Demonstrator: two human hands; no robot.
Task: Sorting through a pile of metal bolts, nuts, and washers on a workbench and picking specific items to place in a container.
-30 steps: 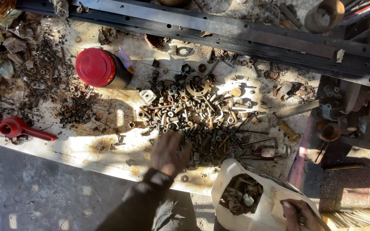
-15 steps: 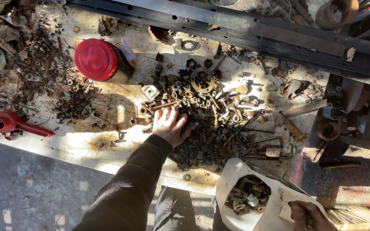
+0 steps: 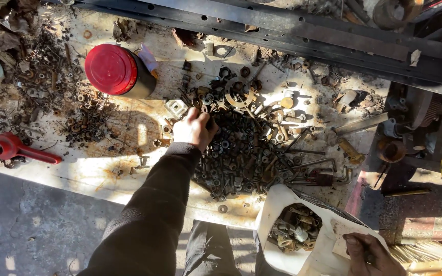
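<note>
My left hand (image 3: 194, 129) reaches forward in a black sleeve and rests on the upper left edge of a heap of rusty nuts and bolts (image 3: 251, 153), fingers curled down around some of the pieces. At the bottom right, my right hand (image 3: 367, 254) grips the edge of a white bag (image 3: 274, 204). The bag is held open below the bench's front edge and has several nuts and bolts (image 3: 295, 232) inside.
A jar with a red lid (image 3: 112, 70) lies at the back left, and a red tool (image 3: 14, 148) sits at the left edge. A large flat ring (image 3: 227, 91) lies behind the heap. Dark steel rails (image 3: 292, 33) run along the back, with rusty machine parts (image 3: 400, 138) at right.
My left hand has moved forward from the bench's front edge onto the heap and curled its fingers. The bag and my right hand have stayed at the bottom right.
</note>
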